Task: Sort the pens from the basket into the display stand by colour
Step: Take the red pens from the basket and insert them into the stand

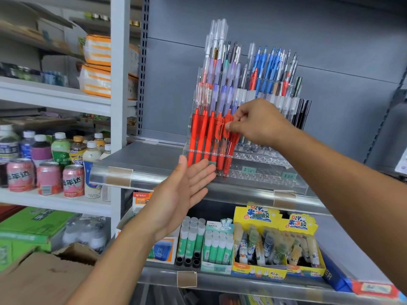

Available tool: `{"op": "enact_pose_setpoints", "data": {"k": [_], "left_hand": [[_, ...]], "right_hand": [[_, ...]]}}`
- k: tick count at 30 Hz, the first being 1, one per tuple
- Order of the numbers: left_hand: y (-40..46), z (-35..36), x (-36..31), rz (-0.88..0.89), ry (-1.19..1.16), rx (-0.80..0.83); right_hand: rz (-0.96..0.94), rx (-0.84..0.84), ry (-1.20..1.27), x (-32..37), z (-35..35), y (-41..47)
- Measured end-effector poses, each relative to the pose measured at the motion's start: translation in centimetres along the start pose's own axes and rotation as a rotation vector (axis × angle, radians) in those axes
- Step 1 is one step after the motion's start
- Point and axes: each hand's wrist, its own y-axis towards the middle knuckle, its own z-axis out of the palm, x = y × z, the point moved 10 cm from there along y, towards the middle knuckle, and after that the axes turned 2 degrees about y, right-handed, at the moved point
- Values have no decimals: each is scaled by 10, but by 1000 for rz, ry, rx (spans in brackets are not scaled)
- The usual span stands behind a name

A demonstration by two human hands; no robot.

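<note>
Forearms reach in from below, and the left hand (187,183) lies flat, fingers straight, palm turned toward the front edge of the clear display stand (264,172), probably steadying it or ready to catch a slip. Up top, the right hand (257,122) pinches a red pen (228,137) by its upper end, lowering it beside the red pens (202,135) already standing in the front-left slots, so colour stays with colour. Whether its tip is seated in a hole yet, hard to say from here. Blue pens (268,64) fill the taller tiers behind. No basket in sight. That stand sits on a grey metal shelf (154,159); glue sticks (204,241) below, drink cans (46,178) on shelving to the left.
</note>
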Motion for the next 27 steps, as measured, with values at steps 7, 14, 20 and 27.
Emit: {"op": "enact_pose_setpoints", "data": {"k": [7,14,20,27], "left_hand": [[-1,0,-3,3,-10,-3],[-3,1,-4,3,0,-4],[-3,0,-5,2,-10,-10],[-3,2,-4,-8,-1,-18]], "right_hand": [[1,-9,-100,6,1,0],[-50,-92,-171,7,2,-6],[-114,-67,-209,10,5,-8],[-140,-80,-243,10,4,-14]]}}
